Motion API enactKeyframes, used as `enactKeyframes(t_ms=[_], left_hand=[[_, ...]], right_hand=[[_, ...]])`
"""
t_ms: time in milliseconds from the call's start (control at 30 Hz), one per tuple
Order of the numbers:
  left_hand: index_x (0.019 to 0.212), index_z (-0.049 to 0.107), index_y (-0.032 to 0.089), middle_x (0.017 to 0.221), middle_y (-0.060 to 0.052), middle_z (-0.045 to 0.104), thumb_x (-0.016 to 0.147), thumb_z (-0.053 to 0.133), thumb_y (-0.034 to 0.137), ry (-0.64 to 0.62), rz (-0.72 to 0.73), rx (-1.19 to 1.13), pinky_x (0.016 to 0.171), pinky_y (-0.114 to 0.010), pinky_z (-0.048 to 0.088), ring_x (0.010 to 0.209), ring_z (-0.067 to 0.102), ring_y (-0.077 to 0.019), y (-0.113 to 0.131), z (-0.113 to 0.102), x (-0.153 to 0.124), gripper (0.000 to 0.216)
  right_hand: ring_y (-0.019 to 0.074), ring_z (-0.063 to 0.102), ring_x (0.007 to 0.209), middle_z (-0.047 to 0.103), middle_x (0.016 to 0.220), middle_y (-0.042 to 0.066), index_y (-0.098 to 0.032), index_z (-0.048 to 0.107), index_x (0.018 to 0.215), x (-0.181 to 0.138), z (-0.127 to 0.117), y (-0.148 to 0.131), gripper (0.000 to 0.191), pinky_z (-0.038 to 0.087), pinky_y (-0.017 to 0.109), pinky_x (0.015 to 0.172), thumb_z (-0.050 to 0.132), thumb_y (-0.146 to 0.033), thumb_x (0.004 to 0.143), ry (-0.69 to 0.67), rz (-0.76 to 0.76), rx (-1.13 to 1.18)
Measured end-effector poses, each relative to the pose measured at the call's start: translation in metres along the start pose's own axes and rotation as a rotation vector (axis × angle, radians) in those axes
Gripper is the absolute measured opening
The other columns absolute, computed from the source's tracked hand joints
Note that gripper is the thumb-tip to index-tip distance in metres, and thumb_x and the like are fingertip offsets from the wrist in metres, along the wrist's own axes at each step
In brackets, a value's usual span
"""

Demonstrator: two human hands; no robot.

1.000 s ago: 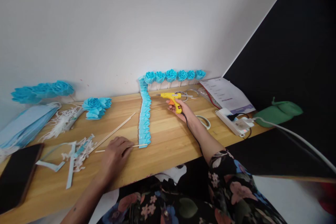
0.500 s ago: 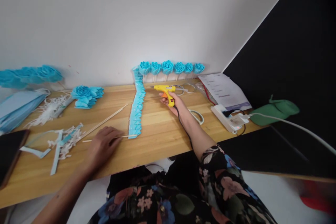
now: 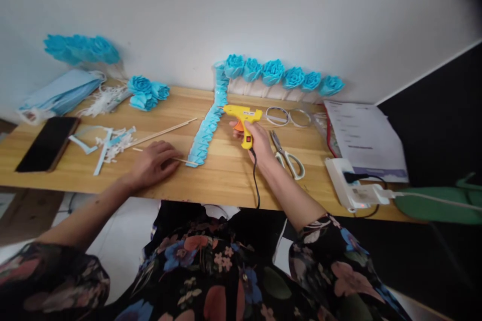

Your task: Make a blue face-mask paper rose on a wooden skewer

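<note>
My right hand (image 3: 254, 138) is closed around the handle of a yellow glue gun (image 3: 243, 113), fingers by its orange trigger. Its nozzle points left, over or beside a long pleated blue strip (image 3: 205, 133) lying on the table. My left hand (image 3: 156, 163) rests low on the tabletop, its fingers closed on a thin wooden stick (image 3: 181, 160). That stick's far end lies across the strip's near end. Several blue flowers on stems (image 3: 273, 72) lean against the wall behind the strip.
Scissors (image 3: 288, 155) and tape rolls (image 3: 277, 116) lie right of the glue gun, near a power strip (image 3: 344, 185) and printed paper (image 3: 365, 135). On the left are loose blue flowers (image 3: 145, 93), spare sticks (image 3: 165, 131), white scraps (image 3: 115, 145), blue masks (image 3: 62, 93) and a phone (image 3: 48, 144).
The view has shifted, bringing the whole phone and more of the scissors into sight. Both hands keep their hold on the glue gun and the stick, in nearly the same places.
</note>
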State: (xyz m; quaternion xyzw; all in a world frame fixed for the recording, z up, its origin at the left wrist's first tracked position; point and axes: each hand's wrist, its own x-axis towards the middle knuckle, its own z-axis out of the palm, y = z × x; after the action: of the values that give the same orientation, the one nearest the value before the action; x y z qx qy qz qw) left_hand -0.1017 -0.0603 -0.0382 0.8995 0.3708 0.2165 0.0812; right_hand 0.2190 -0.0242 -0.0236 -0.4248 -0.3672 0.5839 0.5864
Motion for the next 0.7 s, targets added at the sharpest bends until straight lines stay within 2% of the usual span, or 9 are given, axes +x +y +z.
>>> enactKeyframes(t_ms=[100, 200, 367, 533, 700], left_hand=[[0.100, 0.069, 0.018, 0.094, -0.009, 0.069, 0.096, 0.053, 0.030, -0.031, -0.036, 0.015, 0.081, -0.036, 0.048, 0.088, 0.061, -0.0226, 0.005, -0.004, 0.003, 0.020], [0.096, 0.067, 0.018, 0.093, -0.010, 0.068, 0.094, 0.053, 0.029, -0.043, -0.055, 0.037, 0.080, -0.036, 0.047, 0.088, 0.060, -0.0230, 0.009, -0.006, 0.004, 0.018], [0.094, 0.064, 0.017, 0.092, -0.011, 0.066, 0.093, 0.052, 0.026, -0.042, -0.059, 0.063, 0.081, -0.037, 0.046, 0.087, 0.060, -0.0236, 0.012, -0.005, 0.005, 0.015], [0.093, 0.065, 0.017, 0.091, -0.011, 0.065, 0.093, 0.050, 0.022, -0.013, -0.044, 0.057, 0.081, -0.038, 0.046, 0.086, 0.058, -0.0242, 0.012, -0.004, 0.004, 0.015], [0.092, 0.067, 0.017, 0.091, -0.011, 0.064, 0.092, 0.050, 0.023, -0.025, -0.057, 0.070, 0.082, -0.039, 0.046, 0.087, 0.058, -0.0243, 0.010, -0.002, 0.003, 0.018]], right_hand=[[0.0175, 0.073, 0.078, 0.079, 0.089, 0.007, -0.020, 0.072, 0.087, -0.010, -0.003, 0.004, 0.030, 0.058, 0.028, 0.070, 0.077, -0.049, 0.081, -0.146, 0.071, -0.065], [0.0165, 0.072, 0.075, 0.080, 0.090, 0.007, -0.020, 0.072, 0.082, -0.013, -0.006, 0.009, 0.033, 0.058, 0.027, 0.068, 0.078, -0.053, 0.080, -0.207, 0.095, -0.104], [0.0150, 0.070, 0.069, 0.081, 0.091, 0.007, -0.019, 0.073, 0.087, -0.008, -0.007, 0.013, 0.035, 0.057, 0.025, 0.059, 0.074, -0.054, 0.082, -0.185, 0.070, -0.081], [0.0197, 0.074, 0.077, 0.080, 0.090, 0.009, -0.019, 0.071, 0.090, -0.006, -0.007, 0.014, 0.032, 0.059, 0.029, 0.061, 0.072, -0.050, 0.084, -0.154, 0.053, -0.080], [0.0164, 0.072, 0.071, 0.081, 0.091, 0.007, -0.020, 0.070, 0.090, -0.006, -0.005, 0.011, 0.031, 0.058, 0.027, 0.060, 0.073, -0.050, 0.082, -0.166, 0.061, -0.067]])
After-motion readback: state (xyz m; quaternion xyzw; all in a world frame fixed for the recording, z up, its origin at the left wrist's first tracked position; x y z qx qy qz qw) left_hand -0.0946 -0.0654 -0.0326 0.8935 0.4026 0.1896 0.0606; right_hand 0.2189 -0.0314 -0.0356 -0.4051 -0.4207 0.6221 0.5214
